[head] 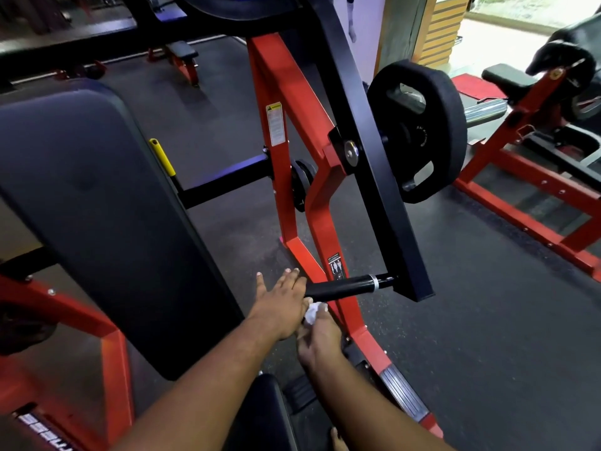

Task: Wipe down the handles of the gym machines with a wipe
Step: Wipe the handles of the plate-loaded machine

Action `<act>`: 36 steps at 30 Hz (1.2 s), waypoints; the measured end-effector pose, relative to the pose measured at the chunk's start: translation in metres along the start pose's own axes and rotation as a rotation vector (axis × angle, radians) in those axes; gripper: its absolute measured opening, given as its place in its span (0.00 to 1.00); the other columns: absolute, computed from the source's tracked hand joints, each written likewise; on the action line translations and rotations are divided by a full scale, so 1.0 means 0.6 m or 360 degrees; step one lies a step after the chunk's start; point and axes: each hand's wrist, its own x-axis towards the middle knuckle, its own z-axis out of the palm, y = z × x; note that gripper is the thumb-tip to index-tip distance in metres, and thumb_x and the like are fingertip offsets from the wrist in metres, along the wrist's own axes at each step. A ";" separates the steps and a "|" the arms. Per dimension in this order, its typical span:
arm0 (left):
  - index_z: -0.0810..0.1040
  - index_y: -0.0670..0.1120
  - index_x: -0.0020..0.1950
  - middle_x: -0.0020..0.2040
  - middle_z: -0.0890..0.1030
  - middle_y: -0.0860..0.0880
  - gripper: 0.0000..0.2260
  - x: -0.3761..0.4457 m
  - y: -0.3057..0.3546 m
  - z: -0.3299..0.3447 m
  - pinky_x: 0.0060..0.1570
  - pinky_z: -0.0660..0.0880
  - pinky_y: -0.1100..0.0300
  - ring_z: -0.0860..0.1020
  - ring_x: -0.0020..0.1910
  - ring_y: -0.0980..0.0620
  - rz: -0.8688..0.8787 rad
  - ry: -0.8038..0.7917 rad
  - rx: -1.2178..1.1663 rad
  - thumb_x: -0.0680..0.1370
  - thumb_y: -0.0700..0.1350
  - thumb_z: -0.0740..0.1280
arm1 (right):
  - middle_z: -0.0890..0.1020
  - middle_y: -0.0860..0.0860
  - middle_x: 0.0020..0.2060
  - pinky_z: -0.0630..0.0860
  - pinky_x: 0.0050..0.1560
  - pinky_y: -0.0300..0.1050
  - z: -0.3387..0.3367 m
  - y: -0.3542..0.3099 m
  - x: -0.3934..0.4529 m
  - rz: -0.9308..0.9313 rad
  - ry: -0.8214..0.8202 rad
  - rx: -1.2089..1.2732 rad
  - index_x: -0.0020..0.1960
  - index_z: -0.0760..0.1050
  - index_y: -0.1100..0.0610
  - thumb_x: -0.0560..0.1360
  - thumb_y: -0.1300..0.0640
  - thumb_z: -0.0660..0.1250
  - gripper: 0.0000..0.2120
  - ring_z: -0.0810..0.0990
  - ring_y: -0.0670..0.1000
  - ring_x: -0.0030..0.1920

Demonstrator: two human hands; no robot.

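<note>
A black rubber-covered handle (344,287) sticks out sideways from the lower end of a black lever arm (377,177) on a red press machine. My left hand (279,304) lies flat over the near end of the handle, fingers straight and spread. Just below it my right hand (317,336) pinches a crumpled white wipe (313,312), which sits right under the handle's near end. Whether the wipe touches the handle is unclear.
A large dark back pad (97,216) fills the left. A black weight plate (419,131) hangs on the lever to the right. A yellow-tipped lever (162,156) stands behind the pad. Another red machine frame (527,203) runs along the right on dark rubber floor.
</note>
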 end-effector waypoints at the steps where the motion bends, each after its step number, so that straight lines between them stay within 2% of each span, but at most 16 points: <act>1: 0.55 0.47 0.82 0.85 0.49 0.48 0.26 -0.001 0.000 0.001 0.75 0.40 0.26 0.46 0.84 0.51 -0.0006 -0.0005 -0.0004 0.87 0.57 0.50 | 0.84 0.57 0.44 0.80 0.34 0.42 -0.005 -0.015 0.001 -0.0062 0.0067 0.0000 0.62 0.76 0.63 0.86 0.54 0.58 0.15 0.82 0.52 0.37; 4: 0.56 0.47 0.82 0.85 0.49 0.48 0.25 -0.001 0.000 0.003 0.74 0.40 0.25 0.46 0.84 0.51 -0.0009 0.0004 -0.0013 0.87 0.57 0.50 | 0.81 0.61 0.58 0.80 0.58 0.49 -0.018 -0.080 0.027 -0.0288 0.0210 0.0147 0.66 0.73 0.65 0.86 0.54 0.56 0.17 0.80 0.54 0.45; 6: 0.56 0.47 0.82 0.85 0.50 0.48 0.25 0.001 0.000 0.001 0.74 0.41 0.25 0.46 0.84 0.51 -0.0003 -0.0004 -0.0023 0.87 0.56 0.51 | 0.80 0.59 0.59 0.75 0.67 0.54 -0.014 -0.112 0.040 -0.0353 0.0247 0.0239 0.59 0.74 0.62 0.86 0.56 0.56 0.12 0.81 0.56 0.52; 8: 0.56 0.48 0.82 0.85 0.50 0.48 0.25 0.002 0.000 0.001 0.74 0.40 0.25 0.46 0.84 0.50 0.0007 -0.0007 -0.0018 0.87 0.57 0.50 | 0.81 0.58 0.54 0.78 0.59 0.48 -0.005 -0.097 0.026 -0.0310 0.0253 0.0214 0.61 0.75 0.61 0.85 0.59 0.58 0.10 0.82 0.57 0.53; 11: 0.56 0.47 0.82 0.85 0.49 0.48 0.25 0.002 0.002 -0.001 0.74 0.39 0.25 0.46 0.84 0.51 0.0008 -0.0008 -0.0023 0.87 0.56 0.50 | 0.84 0.55 0.38 0.79 0.37 0.39 0.001 -0.010 -0.010 0.0020 0.0056 0.0096 0.58 0.77 0.62 0.83 0.63 0.58 0.09 0.82 0.52 0.38; 13: 0.57 0.48 0.82 0.85 0.49 0.49 0.25 0.000 0.002 -0.003 0.74 0.39 0.25 0.46 0.84 0.51 -0.0005 -0.0005 -0.0032 0.87 0.56 0.50 | 0.85 0.56 0.36 0.81 0.32 0.40 0.008 0.020 -0.028 0.0172 -0.0105 0.0095 0.50 0.79 0.62 0.83 0.62 0.58 0.11 0.84 0.50 0.34; 15: 0.56 0.48 0.82 0.85 0.49 0.49 0.25 -0.001 0.003 -0.005 0.74 0.39 0.25 0.46 0.84 0.51 -0.0010 -0.0015 -0.0032 0.87 0.56 0.50 | 0.84 0.56 0.34 0.81 0.30 0.40 0.012 0.005 -0.021 0.0169 -0.0061 0.0101 0.46 0.78 0.61 0.83 0.64 0.59 0.11 0.84 0.50 0.32; 17: 0.56 0.48 0.82 0.85 0.48 0.49 0.25 -0.003 0.003 -0.005 0.74 0.39 0.26 0.45 0.84 0.51 -0.0009 -0.0028 -0.0037 0.87 0.56 0.50 | 0.82 0.57 0.38 0.81 0.32 0.43 0.008 -0.038 0.005 0.0029 0.0116 0.0074 0.48 0.76 0.62 0.81 0.67 0.59 0.08 0.81 0.53 0.35; 21: 0.57 0.48 0.81 0.85 0.48 0.48 0.24 -0.003 0.002 -0.006 0.74 0.39 0.26 0.45 0.84 0.50 0.0004 -0.0031 -0.0034 0.87 0.56 0.50 | 0.79 0.59 0.49 0.77 0.63 0.55 -0.009 -0.115 0.044 -0.0238 0.0365 0.0234 0.52 0.73 0.63 0.83 0.66 0.60 0.04 0.81 0.57 0.49; 23: 0.57 0.48 0.82 0.85 0.48 0.48 0.24 -0.003 0.002 -0.007 0.74 0.39 0.25 0.45 0.84 0.50 0.0011 -0.0038 -0.0020 0.87 0.56 0.49 | 0.79 0.58 0.52 0.79 0.60 0.51 0.000 -0.095 0.030 -0.0211 0.0359 0.0230 0.51 0.74 0.62 0.83 0.65 0.59 0.05 0.81 0.55 0.50; 26: 0.56 0.48 0.82 0.85 0.48 0.48 0.25 -0.003 0.003 -0.009 0.74 0.39 0.26 0.45 0.84 0.50 0.0018 -0.0040 -0.0027 0.87 0.56 0.49 | 0.83 0.56 0.37 0.82 0.35 0.41 0.014 -0.021 0.005 0.0023 0.0194 0.0201 0.45 0.75 0.60 0.83 0.64 0.59 0.10 0.83 0.50 0.33; 28: 0.56 0.48 0.82 0.85 0.48 0.48 0.24 -0.004 0.002 -0.009 0.74 0.39 0.26 0.45 0.84 0.50 0.0015 -0.0032 -0.0029 0.87 0.56 0.49 | 0.83 0.55 0.33 0.80 0.29 0.39 0.014 -0.006 0.007 0.0126 0.0154 0.0163 0.46 0.77 0.61 0.82 0.64 0.60 0.09 0.83 0.50 0.30; 30: 0.57 0.48 0.82 0.85 0.49 0.48 0.24 -0.004 0.002 -0.008 0.74 0.39 0.25 0.46 0.84 0.50 0.0011 -0.0030 -0.0035 0.87 0.56 0.49 | 0.83 0.58 0.42 0.81 0.33 0.42 0.007 -0.036 0.015 0.0030 0.0202 0.0069 0.55 0.78 0.63 0.81 0.66 0.60 0.08 0.82 0.53 0.36; 32: 0.57 0.48 0.81 0.85 0.49 0.48 0.24 -0.004 0.000 -0.006 0.74 0.40 0.25 0.46 0.84 0.50 0.0005 -0.0028 -0.0024 0.87 0.57 0.49 | 0.80 0.60 0.48 0.82 0.48 0.49 -0.001 -0.087 0.037 -0.0163 0.0282 0.0107 0.62 0.75 0.65 0.82 0.66 0.59 0.11 0.80 0.55 0.43; 34: 0.57 0.47 0.81 0.85 0.49 0.48 0.25 -0.005 0.002 -0.007 0.74 0.40 0.25 0.46 0.84 0.49 0.0005 -0.0042 -0.0005 0.87 0.57 0.49 | 0.79 0.58 0.47 0.78 0.62 0.52 -0.004 -0.131 0.053 -0.0293 0.0394 0.0181 0.69 0.71 0.66 0.83 0.66 0.58 0.15 0.81 0.56 0.51; 36: 0.57 0.47 0.81 0.85 0.48 0.47 0.25 -0.005 0.003 -0.008 0.74 0.41 0.25 0.46 0.84 0.49 0.0005 -0.0045 0.0005 0.87 0.57 0.49 | 0.79 0.57 0.46 0.77 0.62 0.50 0.004 -0.142 0.052 -0.0328 0.0462 0.0178 0.68 0.72 0.65 0.83 0.65 0.59 0.15 0.82 0.56 0.54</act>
